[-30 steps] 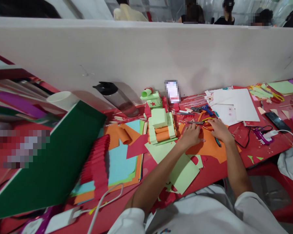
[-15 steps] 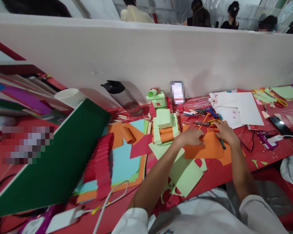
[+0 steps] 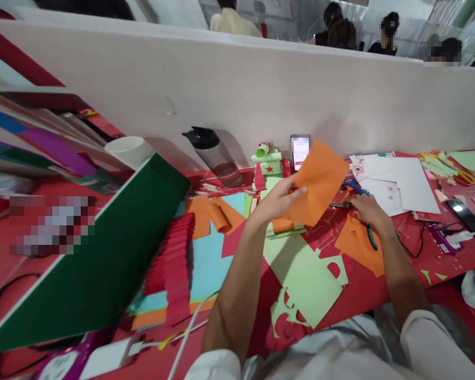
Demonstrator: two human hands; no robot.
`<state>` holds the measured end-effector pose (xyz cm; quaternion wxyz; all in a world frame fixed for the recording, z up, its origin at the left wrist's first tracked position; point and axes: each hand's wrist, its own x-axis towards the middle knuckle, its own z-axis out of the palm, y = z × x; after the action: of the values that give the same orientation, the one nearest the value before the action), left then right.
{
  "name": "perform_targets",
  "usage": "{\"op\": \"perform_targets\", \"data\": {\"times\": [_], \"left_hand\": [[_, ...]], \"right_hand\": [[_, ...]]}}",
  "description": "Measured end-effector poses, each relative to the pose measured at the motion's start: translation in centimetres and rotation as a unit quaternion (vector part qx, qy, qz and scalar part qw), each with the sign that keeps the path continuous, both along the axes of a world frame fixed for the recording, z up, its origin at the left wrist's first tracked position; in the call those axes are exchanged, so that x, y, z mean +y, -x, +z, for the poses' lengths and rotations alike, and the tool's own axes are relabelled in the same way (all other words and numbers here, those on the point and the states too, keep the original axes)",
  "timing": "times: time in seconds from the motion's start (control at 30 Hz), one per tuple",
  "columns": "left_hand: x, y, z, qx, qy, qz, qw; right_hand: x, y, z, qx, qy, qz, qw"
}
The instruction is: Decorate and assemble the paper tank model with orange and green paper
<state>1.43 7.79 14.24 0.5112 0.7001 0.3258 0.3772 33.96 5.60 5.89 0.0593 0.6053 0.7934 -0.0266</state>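
Observation:
My left hand [image 3: 279,200] pinches a sheet of orange paper [image 3: 320,182] by its left edge, thumb on top, and holds it tilted up over the table. My right hand [image 3: 366,209] rests low among the tools, its fingers curled down; what they grip is hidden. A dark metal tool tip [image 3: 339,205] lies by its fingertips, and a curved teal handle [image 3: 371,237] shows below the palm. Under that hand lies another orange paper piece [image 3: 362,245]. Behind my left hand stands a light-green paper model [image 3: 269,169] with a red star, partly covered by the orange sheet.
Cut light-green paper [image 3: 309,274] lies before me. To the left are pleated red paper [image 3: 178,264], coloured sheets [image 3: 209,266] and a leaning green board [image 3: 98,264]. A bottle [image 3: 217,158] and phone [image 3: 301,152] stand by the white partition [image 3: 237,89]. White sheets [image 3: 415,187] lie right.
My left hand has lifted the orange sheet from the table and brought it up and left, uncovering more light-green paper. My right hand stays near the tools. The view has shifted slightly.

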Motion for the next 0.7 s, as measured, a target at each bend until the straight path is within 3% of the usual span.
{"op": "perform_targets", "data": {"times": [0.17,0.27,0.33,0.43,0.6,0.63,0.7], "left_hand": [[0.9,0.0,-0.9,-0.106,0.020,0.132,0.985],[1.5,0.2,-1.4,-0.158,-0.007,0.192,0.968],[1.9,0.3,-1.8,-0.175,-0.026,0.229,0.957],[2.3,0.3,-2.3,-0.189,-0.039,0.260,0.946],[2.6,-0.1,-2.8,-0.190,-0.011,0.267,0.945],[2.6,-0.2,-2.8,-0.193,0.000,0.261,0.946],[2.5,-0.2,-2.7,-0.200,0.014,0.243,0.949]], "right_hand": [[-0.5,0.0,0.8,0.044,-0.013,0.029,0.999],[-0.9,-0.1,1.5,0.171,-0.027,0.039,0.984],[-1.1,-0.1,2.0,0.280,-0.036,0.034,0.959],[-1.1,0.5,2.3,0.449,-0.049,0.013,0.892],[-1.1,2.8,2.2,0.681,-0.006,-0.019,0.732],[-1.1,3.5,2.0,0.705,0.009,-0.019,0.709],[-1.1,5.0,1.5,0.720,0.002,-0.026,0.694]]}}
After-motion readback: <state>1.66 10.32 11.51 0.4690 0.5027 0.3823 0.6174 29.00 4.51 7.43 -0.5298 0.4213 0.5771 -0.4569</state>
